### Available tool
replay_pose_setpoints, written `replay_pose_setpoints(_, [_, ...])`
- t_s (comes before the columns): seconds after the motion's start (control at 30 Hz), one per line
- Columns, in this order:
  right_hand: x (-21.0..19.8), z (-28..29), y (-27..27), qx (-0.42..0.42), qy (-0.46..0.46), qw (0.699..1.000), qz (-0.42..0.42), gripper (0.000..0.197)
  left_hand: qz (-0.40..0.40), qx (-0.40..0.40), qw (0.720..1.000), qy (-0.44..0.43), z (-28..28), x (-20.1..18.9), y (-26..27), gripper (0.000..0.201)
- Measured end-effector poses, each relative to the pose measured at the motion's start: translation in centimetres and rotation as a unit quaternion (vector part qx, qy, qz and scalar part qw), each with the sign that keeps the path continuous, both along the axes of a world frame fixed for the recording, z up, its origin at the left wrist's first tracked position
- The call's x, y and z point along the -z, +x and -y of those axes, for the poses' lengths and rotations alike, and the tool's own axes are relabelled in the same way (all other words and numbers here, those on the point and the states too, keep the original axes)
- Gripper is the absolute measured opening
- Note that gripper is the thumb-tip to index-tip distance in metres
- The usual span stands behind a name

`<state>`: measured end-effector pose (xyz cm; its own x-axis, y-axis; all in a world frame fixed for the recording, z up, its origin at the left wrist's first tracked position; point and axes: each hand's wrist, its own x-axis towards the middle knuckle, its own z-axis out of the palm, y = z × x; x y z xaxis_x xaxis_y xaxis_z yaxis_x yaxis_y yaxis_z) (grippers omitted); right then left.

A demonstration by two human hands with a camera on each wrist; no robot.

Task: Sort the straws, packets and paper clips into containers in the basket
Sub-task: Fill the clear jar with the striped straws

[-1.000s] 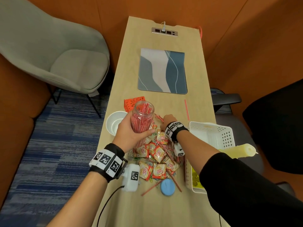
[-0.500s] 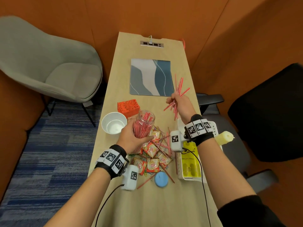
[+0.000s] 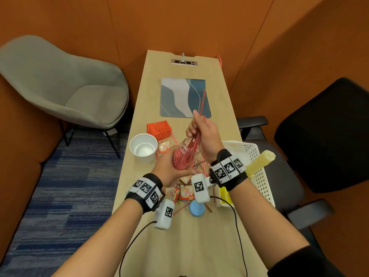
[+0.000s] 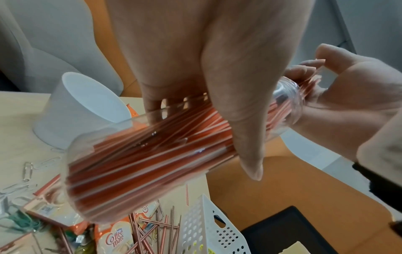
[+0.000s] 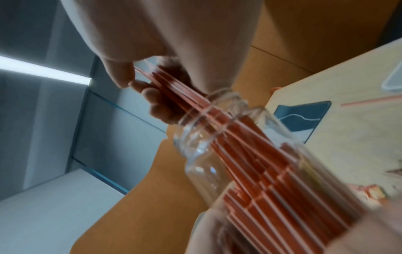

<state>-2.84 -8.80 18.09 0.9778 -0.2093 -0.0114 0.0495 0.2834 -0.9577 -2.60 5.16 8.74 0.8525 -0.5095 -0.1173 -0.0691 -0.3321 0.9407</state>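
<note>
A: Status on the sort?

B: Partway. Left hand [image 3: 169, 166] has its grip wrapped round the jar [image 3: 184, 156], tilted, centre of the head view. Right hand [image 3: 201, 134] pinches a bundle of straws [image 3: 194, 139] with the lower ends already in the jar mouth. Jar looks largely packed with straws.

A: What's left?

B: Plenty, by my read. Loose straws [image 4: 156, 228] lie on the worktop [image 3: 191, 236] under the jar, and one stray straw [image 3: 202, 100] sits on the mat [image 3: 179, 96], upper centre. Packets [image 3: 185, 193] are piled below the jar, unsorted. Paper clips [image 4: 28, 170] are scattered at the left edge of the left wrist view. The jar isn't in the basket [image 3: 257, 170] yet either.

A: Other containers?

B: White cup [image 3: 142, 146] left of the jar, empty as far as I can see. Orange box [image 3: 158, 127] just above it; can't see its inside. Both on the worktop, outside the basket. The basket is at centre right and holds something yellow.

A: Anything in the way?

B: Blue disc [image 3: 196, 208] lower centre, maybe the jar lid, can't confirm. A pale yellow cylinder [image 3: 259, 162] sticks out over the basket. Straws and packets are tangled together, so I'd expect slow picking. Narrow jar neck is the likely snag for the bundle.
</note>
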Motion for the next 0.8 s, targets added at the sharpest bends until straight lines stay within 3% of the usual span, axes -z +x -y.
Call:
replay_pose_setpoints(0.1, [-0.4, -0.7, -0.6, 0.019, 0.018, 1.0, -0.007, 0.046, 0.005, -0.015, 1.0, 0.003, -0.7, -0.2, -0.1, 0.077])
replay_pose_setpoints(0.17, [-0.3, -1.1, -0.9, 0.04, -0.035, 0.998, -0.02, 0.046, 0.008, -0.019, 1.0, 0.004, -1.0, -0.3, -0.2, 0.076])
replay_pose_setpoints(0.23, [0.0, -0.9, -0.9, 0.068, -0.202, 0.977, -0.015, 0.047, 0.002, -0.022, 1.0, 0.005, -1.3, -0.3, -0.3, 0.076])
replay_pose_setpoints(0.3, [0.2, 0.0, -0.9, 0.084, -0.372, 0.924, 0.006, 0.049, -0.006, -0.022, 1.0, 0.007, -1.8, -0.2, -0.2, 0.08])
replay_pose_setpoints(0.33, [0.1, 0.4, -0.7, 0.079, -0.412, 0.908, 0.008, 0.05, -0.008, -0.02, 1.0, 0.009, -2.0, -0.2, -0.2, 0.084])
replay_pose_setpoints(0.5, [-1.1, 0.8, 0.1, 0.038, -0.419, 0.907, 0.017, 0.045, -0.001, -0.016, 0.999, 0.028, -2.5, -0.1, 0.6, 0.09])
replay_pose_setpoints(0.67, [-1.1, -0.5, 0.8, -0.079, -0.502, 0.861, -0.025, 0.038, 0.015, -0.017, 1.0, 0.011, -2.1, -1.0, 1.5, 0.087])
replay_pose_setpoints(0.8, [-1.8, 0.5, 1.0, -0.083, -0.475, 0.876, -0.005, 0.021, 0.017, -0.034, 0.999, 0.0, -2.6, -0.9, 2.3, 0.088])
